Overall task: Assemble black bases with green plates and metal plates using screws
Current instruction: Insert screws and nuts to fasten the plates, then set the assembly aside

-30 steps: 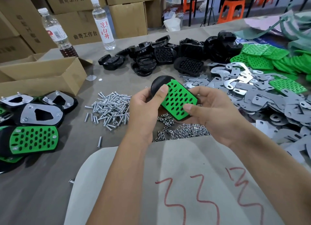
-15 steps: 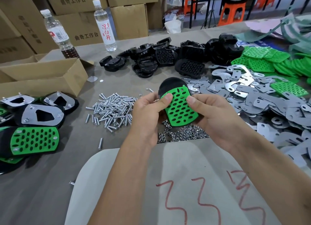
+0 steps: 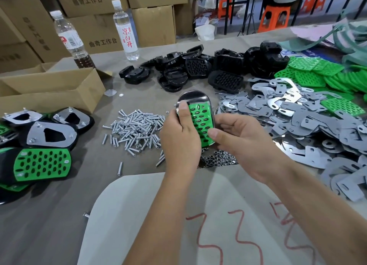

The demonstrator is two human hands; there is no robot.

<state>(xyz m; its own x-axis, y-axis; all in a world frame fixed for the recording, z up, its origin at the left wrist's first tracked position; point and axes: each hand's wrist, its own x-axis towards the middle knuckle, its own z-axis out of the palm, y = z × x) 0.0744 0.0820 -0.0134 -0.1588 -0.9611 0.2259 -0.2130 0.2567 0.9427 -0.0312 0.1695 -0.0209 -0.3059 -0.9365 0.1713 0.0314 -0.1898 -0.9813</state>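
A perforated green plate [image 3: 200, 124] lies seated on a glossy black base [image 3: 195, 97], held above the table centre. My left hand [image 3: 179, 137] grips the pair from the left, thumb on the plate's upper left corner. My right hand [image 3: 238, 137] supports it from the right, thumb against the plate's lower edge. Loose screws [image 3: 135, 129] lie in a pile just left of my hands. Small nuts [image 3: 218, 160] are heaped beneath them. Metal plates [image 3: 297, 122] spread to the right. Spare black bases [image 3: 198, 70] are heaped behind, and green plates [image 3: 321, 74] sit at the far right.
Finished assemblies [image 3: 41, 145] are stacked at the left edge, beside an open cardboard box [image 3: 49, 90]. Two water bottles [image 3: 125, 28] stand at the back in front of stacked cartons. A grey sheet with red marks [image 3: 218, 225] lies in front of me.
Both hands have turned the base and green plate from slanted to nearly upright along the table's depth. The green plate now sits squarely on the base, with my left thumb higher on it.
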